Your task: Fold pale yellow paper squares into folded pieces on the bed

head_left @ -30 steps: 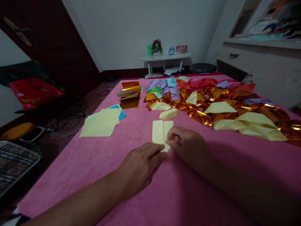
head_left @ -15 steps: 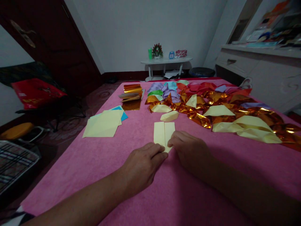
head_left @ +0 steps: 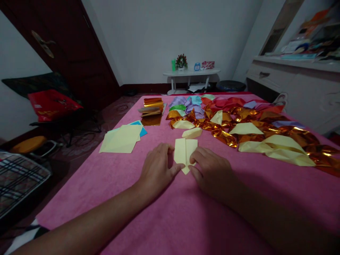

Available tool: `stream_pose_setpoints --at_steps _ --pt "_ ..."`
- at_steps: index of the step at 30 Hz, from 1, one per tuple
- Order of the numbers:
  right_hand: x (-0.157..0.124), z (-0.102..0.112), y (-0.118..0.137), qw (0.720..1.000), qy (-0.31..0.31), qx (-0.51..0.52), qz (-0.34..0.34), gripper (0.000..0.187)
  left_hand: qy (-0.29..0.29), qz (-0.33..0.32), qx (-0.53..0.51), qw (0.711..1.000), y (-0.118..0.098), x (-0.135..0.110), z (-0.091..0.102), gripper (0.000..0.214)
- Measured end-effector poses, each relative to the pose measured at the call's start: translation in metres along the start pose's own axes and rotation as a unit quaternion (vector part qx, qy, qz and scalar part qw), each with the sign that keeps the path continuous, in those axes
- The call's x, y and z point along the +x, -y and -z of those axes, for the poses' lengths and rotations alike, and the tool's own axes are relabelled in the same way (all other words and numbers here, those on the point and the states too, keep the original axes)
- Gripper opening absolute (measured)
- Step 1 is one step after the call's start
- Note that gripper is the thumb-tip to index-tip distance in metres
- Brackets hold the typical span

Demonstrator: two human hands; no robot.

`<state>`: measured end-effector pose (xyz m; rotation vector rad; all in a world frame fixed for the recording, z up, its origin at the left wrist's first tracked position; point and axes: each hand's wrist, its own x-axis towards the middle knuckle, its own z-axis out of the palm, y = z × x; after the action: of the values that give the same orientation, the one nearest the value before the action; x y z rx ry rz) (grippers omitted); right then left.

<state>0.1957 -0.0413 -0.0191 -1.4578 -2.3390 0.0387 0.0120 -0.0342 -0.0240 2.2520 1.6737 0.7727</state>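
Note:
A pale yellow folded paper [head_left: 185,152] lies on the pink cloth [head_left: 191,212] in front of me, its near end folded to a point. My left hand [head_left: 158,170] rests at its left edge, fingers pressing the near left corner. My right hand [head_left: 209,170] presses the near right corner with curled fingers. Both hands pin the paper flat against the cloth.
A stack of flat yellow and blue sheets [head_left: 122,138] lies to the left. Gold foil sheets [head_left: 152,106] sit further back. Several folded paper and gold-foil boats [head_left: 252,124] cover the right side. A small white table [head_left: 191,72] stands by the far wall.
My left hand has shifted up along the paper's left edge, and both near corners are now folded into a point. The camera view has moved slightly.

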Motion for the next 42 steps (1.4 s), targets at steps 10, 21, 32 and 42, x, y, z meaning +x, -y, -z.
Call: stream_pose_setpoints --at_steps 10,21,32,42 --pt "-0.002 -0.006 -0.003 0.997 -0.057 0.029 -0.05 0.042 0.068 -0.006 -0.009 0.998 -0.006 0.01 0.002 0.037" --pt "-0.001 -0.01 -0.011 0.988 -0.095 0.097 -0.075 0.069 0.041 0.019 -0.207 0.977 -0.014 -0.005 -0.014 0.013" --pt "0.006 -0.002 -0.014 0.817 -0.091 0.557 -0.116 0.051 0.022 0.121 -0.444 0.887 -0.018 0.007 -0.012 0.039" --pt "0.013 0.008 -0.037 0.809 0.059 0.575 -0.11 0.03 0.212 0.011 -0.311 0.926 -0.013 0.009 -0.006 0.044"
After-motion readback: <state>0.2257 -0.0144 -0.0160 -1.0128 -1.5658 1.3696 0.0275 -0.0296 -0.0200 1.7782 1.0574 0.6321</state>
